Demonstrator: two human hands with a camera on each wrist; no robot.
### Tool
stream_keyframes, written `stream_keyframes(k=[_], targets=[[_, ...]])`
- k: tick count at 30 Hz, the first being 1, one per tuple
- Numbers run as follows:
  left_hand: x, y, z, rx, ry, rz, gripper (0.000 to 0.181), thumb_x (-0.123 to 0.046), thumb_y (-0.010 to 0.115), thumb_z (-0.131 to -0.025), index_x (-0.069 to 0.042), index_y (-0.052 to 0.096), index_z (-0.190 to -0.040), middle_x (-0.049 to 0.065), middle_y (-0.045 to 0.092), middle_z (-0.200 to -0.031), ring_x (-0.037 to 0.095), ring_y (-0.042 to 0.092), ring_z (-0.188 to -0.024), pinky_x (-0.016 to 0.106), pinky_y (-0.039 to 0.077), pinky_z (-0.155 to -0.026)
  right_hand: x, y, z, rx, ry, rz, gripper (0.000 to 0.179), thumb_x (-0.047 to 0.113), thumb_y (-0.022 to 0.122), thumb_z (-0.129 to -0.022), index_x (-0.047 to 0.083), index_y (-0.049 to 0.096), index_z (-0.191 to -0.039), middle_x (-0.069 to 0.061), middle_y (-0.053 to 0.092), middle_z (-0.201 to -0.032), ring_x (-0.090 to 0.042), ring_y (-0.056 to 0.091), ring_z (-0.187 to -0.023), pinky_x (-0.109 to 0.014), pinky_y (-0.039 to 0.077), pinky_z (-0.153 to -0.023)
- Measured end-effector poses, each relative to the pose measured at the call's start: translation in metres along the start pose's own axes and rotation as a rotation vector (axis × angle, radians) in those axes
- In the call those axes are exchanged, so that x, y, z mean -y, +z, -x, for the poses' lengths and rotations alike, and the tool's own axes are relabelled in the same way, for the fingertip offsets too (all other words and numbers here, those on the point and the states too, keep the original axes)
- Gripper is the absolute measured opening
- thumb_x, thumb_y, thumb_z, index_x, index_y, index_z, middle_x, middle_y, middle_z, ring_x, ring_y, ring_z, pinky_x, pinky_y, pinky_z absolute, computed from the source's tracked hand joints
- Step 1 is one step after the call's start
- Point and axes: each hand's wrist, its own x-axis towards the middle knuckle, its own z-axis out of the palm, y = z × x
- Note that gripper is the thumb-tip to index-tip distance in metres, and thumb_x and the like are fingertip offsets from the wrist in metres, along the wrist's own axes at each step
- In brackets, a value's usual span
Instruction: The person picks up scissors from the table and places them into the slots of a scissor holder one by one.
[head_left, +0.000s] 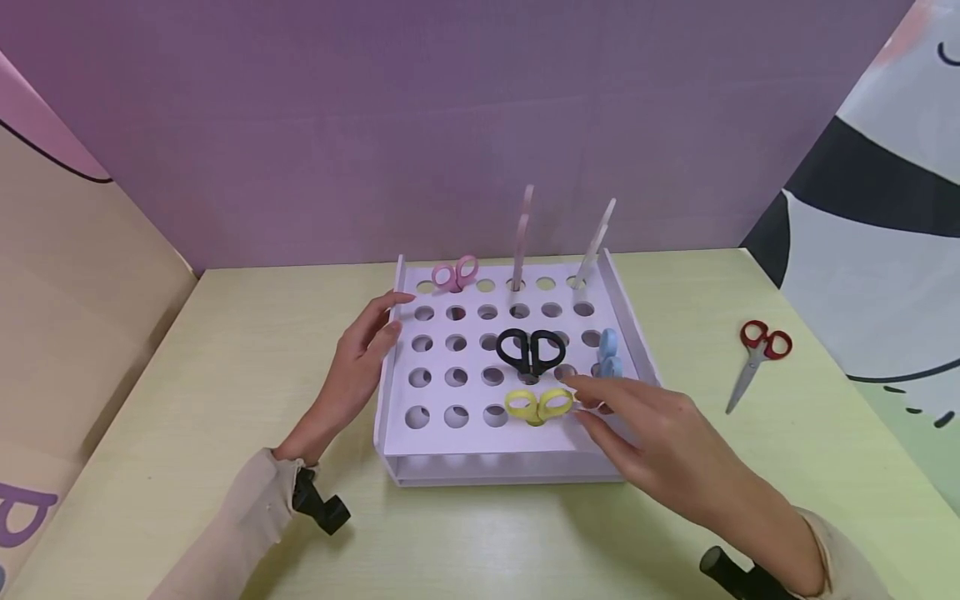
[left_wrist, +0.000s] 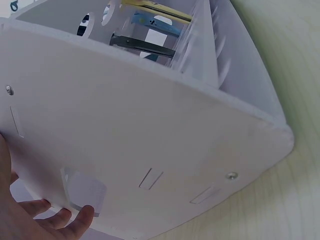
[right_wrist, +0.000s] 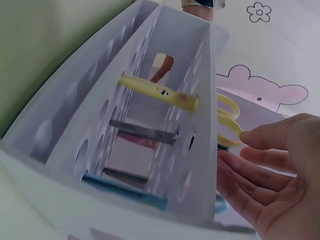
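A white rack [head_left: 450, 439] with rows of round holes stands on the table. My left hand [head_left: 355, 358] holds its left side, index finger over the edge; in the left wrist view, fingertips lie by a cutout in the side panel [left_wrist: 165, 125]. Yellow-handled scissors [head_left: 522, 403] stand blades down in the front row. Beside their right loop is my right hand [head_left: 660, 442], thumb and index finger apart. In the right wrist view its thumb touches or nearly touches the yellow loop [right_wrist: 230, 131]. Black-handled scissors [head_left: 531, 350] stand just behind. Blue-handled scissors [head_left: 609, 357] stand to the right, partly hidden.
Pink-handled scissors [head_left: 456, 273] sit in the back row. A tall pink item [head_left: 522, 233] and a tall white one [head_left: 596, 242] also stand there, seen edge-on. Red-handled scissors [head_left: 761, 348] lie on the table to the right. A purple wall panel [head_left: 480, 133] rises behind.
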Motion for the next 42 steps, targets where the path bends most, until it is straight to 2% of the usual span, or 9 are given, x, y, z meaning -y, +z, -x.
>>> stream_keyframes(k=[5,10,15,18,21,25,27,29,42], targets=[[0.0,0.0,0.0,0.003,0.001,0.003,0.035,-0.021,0.043,-0.106,-0.022,0.052,-0.14,0.001,0.048,-0.144,0.022,0.056,-0.12,0.036,0.053,-0.094,-0.004,-0.009,0.006,-0.018,0.003,0.004,0.044,0.039,0.045,-0.104,0.005,0.073,-0.107,-0.003,0.075,-0.097,-0.013,0.07,-0.077,-0.023,0.055,-0.065],[0.001,0.0,0.0,0.005,0.003,0.009,0.035,-0.022,0.044,-0.106,-0.021,0.052,-0.14,0.002,0.049,-0.143,0.023,0.056,-0.12,0.033,0.053,-0.093,-0.011,-0.019,0.009,-0.112,-0.002,0.023,0.041,0.037,0.047,-0.103,0.005,0.074,-0.103,-0.001,0.075,-0.091,-0.01,0.068,-0.072,-0.015,0.053,-0.067],[0.002,0.0,0.0,0.006,0.004,0.013,0.034,-0.022,0.044,-0.106,-0.021,0.052,-0.14,0.003,0.049,-0.143,0.023,0.056,-0.119,0.032,0.053,-0.093,-0.021,-0.03,0.013,-0.22,0.046,0.058,0.045,0.042,0.051,-0.101,0.004,0.075,-0.101,0.0,0.074,-0.082,-0.003,0.062,-0.066,-0.012,0.048,-0.061],[0.002,-0.001,0.0,0.005,0.005,0.012,0.034,-0.022,0.044,-0.106,-0.021,0.052,-0.14,0.002,0.049,-0.143,0.022,0.056,-0.12,0.033,0.053,-0.094,-0.028,-0.036,0.018,-0.243,0.095,0.068,0.05,0.048,0.052,-0.099,0.003,0.075,-0.101,-0.003,0.074,-0.082,0.0,0.062,-0.069,-0.011,0.045,-0.059],[0.002,-0.001,0.0,0.004,0.005,0.01,0.034,-0.023,0.044,-0.106,-0.022,0.052,-0.139,0.001,0.049,-0.144,0.022,0.056,-0.12,0.035,0.052,-0.095,-0.04,-0.042,0.023,-0.247,0.135,0.063,0.047,0.046,0.056,-0.098,0.002,0.075,-0.103,-0.006,0.074,-0.084,0.006,0.061,-0.075,-0.008,0.044,-0.06],[0.002,0.0,-0.001,0.004,0.004,0.013,0.034,-0.023,0.044,-0.106,-0.023,0.052,-0.139,0.0,0.049,-0.143,0.021,0.056,-0.12,0.034,0.053,-0.094,-0.056,-0.047,0.03,-0.227,0.192,0.062,0.024,0.015,0.073,-0.088,0.001,0.073,-0.107,-0.009,0.074,-0.087,0.015,0.06,-0.084,-0.005,0.046,-0.071],[0.002,0.0,-0.001,0.004,0.005,0.019,0.034,-0.022,0.044,-0.106,-0.022,0.052,-0.139,0.001,0.049,-0.143,0.022,0.056,-0.119,0.033,0.053,-0.093,-0.063,-0.049,0.033,-0.213,0.222,0.073,0.03,-0.002,0.075,-0.078,0.001,0.073,-0.108,-0.009,0.074,-0.088,0.018,0.058,-0.086,-0.004,0.045,-0.072],[0.002,0.0,-0.001,0.006,0.006,0.023,0.034,-0.022,0.044,-0.106,-0.022,0.052,-0.14,0.001,0.049,-0.143,0.022,0.056,-0.119,0.032,0.053,-0.092,-0.069,-0.05,0.036,-0.198,0.246,0.089,0.037,-0.009,0.076,-0.073,0.001,0.072,-0.109,-0.009,0.074,-0.09,0.02,0.056,-0.086,-0.003,0.045,-0.073],[0.003,0.0,-0.001,0.004,0.005,0.024,0.035,-0.022,0.044,-0.106,-0.021,0.052,-0.14,0.001,0.048,-0.144,0.023,0.055,-0.12,0.031,0.054,-0.091,-0.12,-0.047,0.059,-0.153,0.377,0.136,0.032,-0.007,0.074,-0.08,0.001,0.07,-0.11,-0.012,0.073,-0.09,0.026,0.048,-0.084,0.0,0.042,-0.073]])
